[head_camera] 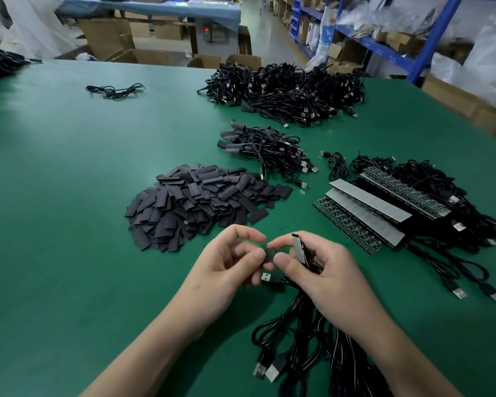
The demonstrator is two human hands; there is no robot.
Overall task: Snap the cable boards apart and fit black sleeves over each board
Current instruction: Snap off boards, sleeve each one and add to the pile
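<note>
Table [69, 196]: green, under both hands.
Cable heap [292, 90]: far ahead of my right hand, near the far edge.
Board strips [367, 207]: unsnapped, lying just right of and beyond my right hand, on top of their own cables.
Sleeve pile [201, 202]: loose black sleeves, just ahead of my left hand.
Sleeved bunch [267, 150]: cables with sleeves on, beyond the sleeve pile, between it and the heap.
Cable bundle [312, 333]: runs from under my right hand back toward me, plugs lying on the table.
Left hand [226, 270]: fingers curled, thumb and forefinger pinching one sleeve [269, 257] held between the two hands.
Right hand [324, 270]: fingers curled round a single board [298, 247], which stands up out of the grip; thumb tip touches the same sleeve from the right.
Sleeve is beside the board, not over it.
Plug [267, 277]: one USB end just below the sleeve, between my hands.
</note>
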